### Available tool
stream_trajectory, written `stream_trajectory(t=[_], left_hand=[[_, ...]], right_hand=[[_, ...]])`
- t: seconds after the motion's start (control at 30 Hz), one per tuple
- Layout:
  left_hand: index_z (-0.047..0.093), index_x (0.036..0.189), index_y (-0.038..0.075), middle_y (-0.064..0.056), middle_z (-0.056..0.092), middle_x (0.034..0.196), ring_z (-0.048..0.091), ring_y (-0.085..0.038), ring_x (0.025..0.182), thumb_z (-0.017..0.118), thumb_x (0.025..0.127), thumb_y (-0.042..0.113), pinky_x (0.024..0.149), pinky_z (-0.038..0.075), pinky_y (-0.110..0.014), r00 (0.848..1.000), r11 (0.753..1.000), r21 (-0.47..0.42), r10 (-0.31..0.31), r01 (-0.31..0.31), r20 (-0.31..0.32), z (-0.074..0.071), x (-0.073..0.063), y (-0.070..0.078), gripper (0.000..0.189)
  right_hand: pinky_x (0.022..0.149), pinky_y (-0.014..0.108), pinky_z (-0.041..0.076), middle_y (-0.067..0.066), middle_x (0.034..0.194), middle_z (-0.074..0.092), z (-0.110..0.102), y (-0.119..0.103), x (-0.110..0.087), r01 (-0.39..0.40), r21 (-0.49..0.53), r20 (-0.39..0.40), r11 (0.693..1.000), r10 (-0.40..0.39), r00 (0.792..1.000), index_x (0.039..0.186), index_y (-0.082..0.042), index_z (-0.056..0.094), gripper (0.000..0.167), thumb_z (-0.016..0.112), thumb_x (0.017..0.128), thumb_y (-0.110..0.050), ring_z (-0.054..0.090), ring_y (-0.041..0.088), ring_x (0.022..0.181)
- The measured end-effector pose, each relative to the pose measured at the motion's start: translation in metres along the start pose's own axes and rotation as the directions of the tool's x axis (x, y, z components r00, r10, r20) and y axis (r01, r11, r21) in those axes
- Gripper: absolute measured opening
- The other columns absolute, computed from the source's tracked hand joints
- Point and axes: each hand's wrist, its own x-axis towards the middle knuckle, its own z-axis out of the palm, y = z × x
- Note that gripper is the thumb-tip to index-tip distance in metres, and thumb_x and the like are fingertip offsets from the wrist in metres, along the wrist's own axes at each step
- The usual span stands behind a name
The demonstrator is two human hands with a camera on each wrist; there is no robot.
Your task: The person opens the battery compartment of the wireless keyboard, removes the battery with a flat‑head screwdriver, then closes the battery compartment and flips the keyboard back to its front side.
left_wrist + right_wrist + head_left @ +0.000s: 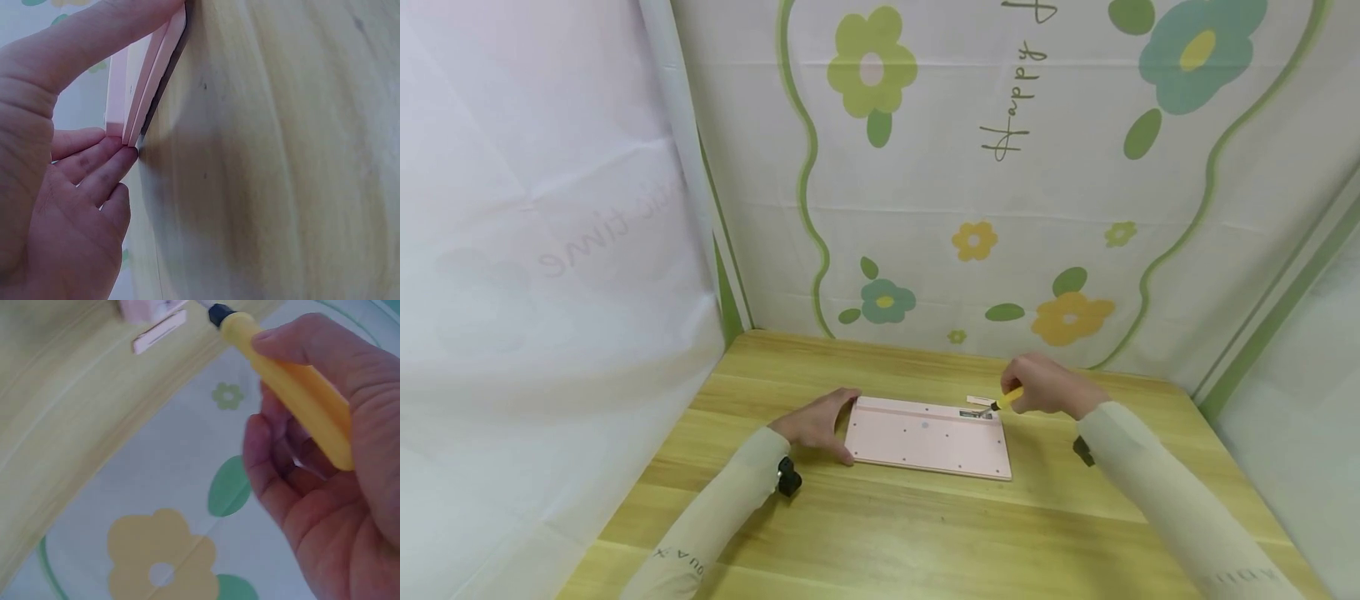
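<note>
A pink keyboard (925, 447) lies underside up on the table, with small screws dotted over its back. My left hand (818, 423) grips its left end, thumb at the near edge and fingers at the far edge. In the left wrist view the fingertips (119, 150) meet the keyboard's edge (139, 94). My right hand (1047, 386) holds a screwdriver by its yellow handle (300, 394). The screwdriver's tip points into the uncovered battery compartment (974, 414) near the far right corner. Just behind the keyboard lies a slim pink cover (981, 400).
The wooden table (880, 533) ends at a hanging white cloth (925, 183) printed with flowers. More white cloth (542, 333) hangs on the left side, and another panel (1300, 333) on the right. A small black device (788, 478) sits at the left wrist.
</note>
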Motion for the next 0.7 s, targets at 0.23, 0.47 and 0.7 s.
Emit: stream_trajectory(t=[0.23,0.47,0.7], left_hand=[[0.025,0.166,0.004,-0.016,0.033,0.17,0.032,-0.037,0.159,0.1,0.07,0.04,0.13,0.03,-0.054,1.0,1.0,0.003,0.001,-0.001,0.001,0.0,0.002,0.0,0.127],[0.026,0.165,0.003,-0.017,0.036,0.169,0.035,-0.037,0.157,0.101,0.069,0.04,0.128,0.032,-0.055,1.0,1.0,0.01,0.014,-0.014,-0.008,0.002,0.004,-0.003,0.127],[0.025,0.165,0.003,-0.018,0.035,0.169,0.034,-0.038,0.157,0.1,0.07,0.041,0.129,0.031,-0.055,1.0,1.0,0.011,0.008,-0.008,-0.005,0.001,0.002,-0.003,0.126]], right_hand=[[0.055,0.024,0.029,-0.007,0.059,0.035,-0.009,-0.027,0.02,-0.047,-0.077,0.076,0.996,0.053,0.996,0.058,-0.017,0.048,0.043,0.076,0.073,0.011,0.03,0.01,0.058],[0.054,0.023,0.028,-0.007,0.059,0.03,-0.01,-0.033,0.026,-0.064,-0.112,0.108,0.992,0.076,0.991,0.058,-0.019,0.042,0.049,0.077,0.075,0.011,0.028,0.009,0.057],[0.063,0.025,0.048,-0.004,0.072,0.061,-0.01,-0.014,0.017,-0.036,-0.093,0.108,0.995,0.046,0.993,0.072,-0.009,0.07,0.022,0.081,0.083,0.006,0.049,0.011,0.068]])
